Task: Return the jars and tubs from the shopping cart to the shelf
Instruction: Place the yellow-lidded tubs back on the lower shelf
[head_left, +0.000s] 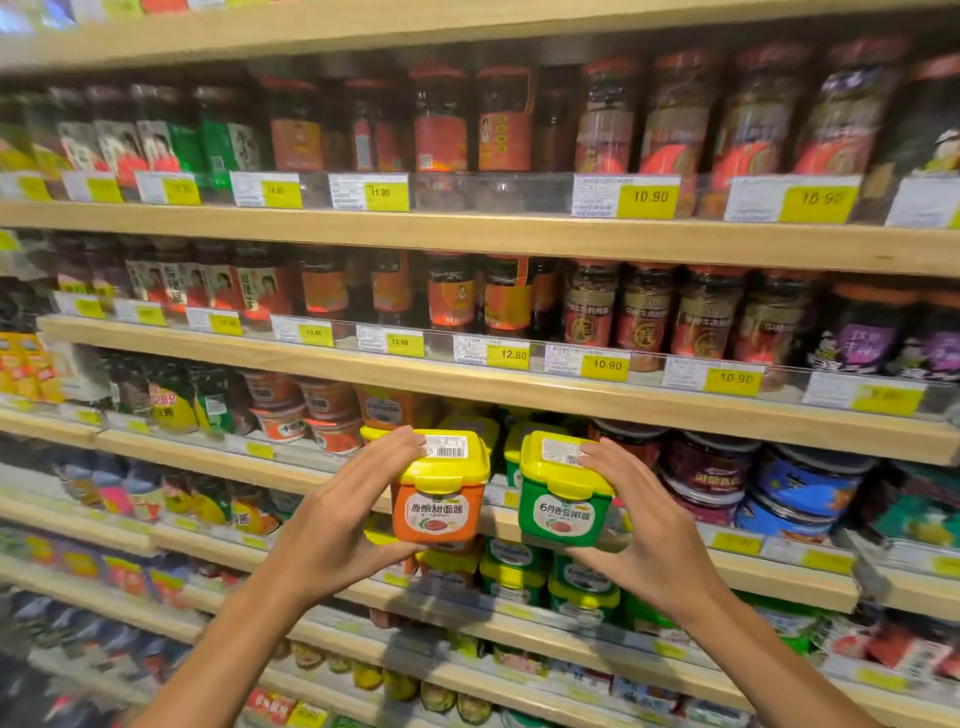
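The orange plastic tub with a yellow lid (437, 501) sits gripped in the person's left hand (340, 525), fingers on the lid and thumb underneath. Just right of it, the green plastic tub with a yellow lid (565, 496) is gripped the same way by the right hand (641, 535). Both are held up in front of the light wooden shelf (519, 387), which carries similar tubs right behind them and rows of dark sauce jars (644, 306) on top.

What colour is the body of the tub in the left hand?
Orange, under a yellow lid; the orange tub shows clearly in the head view, gripped by the left hand.
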